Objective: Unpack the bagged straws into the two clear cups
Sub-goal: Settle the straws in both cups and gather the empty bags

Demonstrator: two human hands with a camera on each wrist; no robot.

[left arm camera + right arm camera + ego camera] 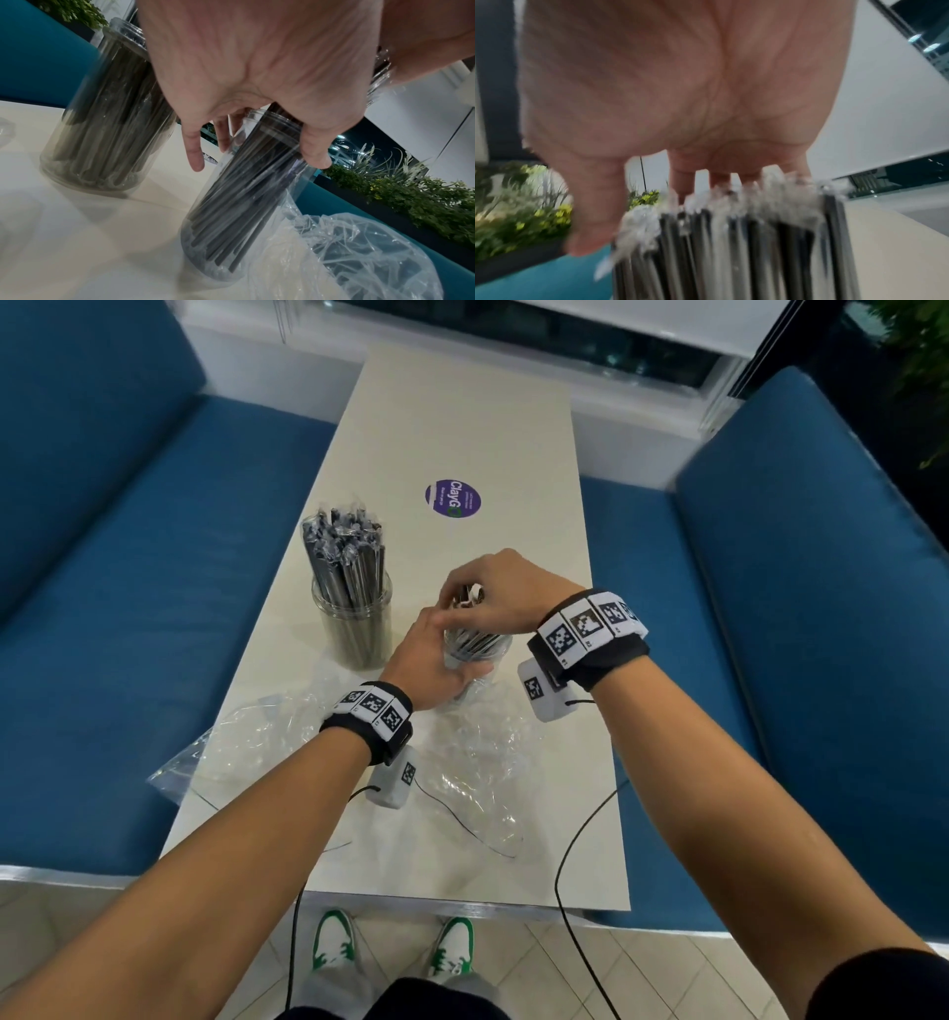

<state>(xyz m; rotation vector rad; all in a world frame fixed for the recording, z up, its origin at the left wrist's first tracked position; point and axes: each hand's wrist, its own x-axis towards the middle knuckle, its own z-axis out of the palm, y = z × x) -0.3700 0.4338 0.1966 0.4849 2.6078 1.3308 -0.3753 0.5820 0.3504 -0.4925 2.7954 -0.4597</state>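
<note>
Two clear cups stand on the cream table [462,413]. The left cup [354,629] [102,132] is packed with black straws in clear wrappers [345,546]. My left hand [436,660] [257,125] grips the right cup [477,647] [244,192] just below its rim; this cup looks tilted in the left wrist view. My right hand [493,593] curls over the tops of the wrapped black straws [731,243] standing in that cup, thumb [595,213] on one side and fingers behind. The cup's base is partly hidden by my left hand.
Crumpled empty clear bags [257,742] [359,253] lie on the near half of the table around the right cup. A purple round sticker [453,498] sits farther back. Blue benches [128,608] flank the table. Black cables [580,839] hang from my wrists.
</note>
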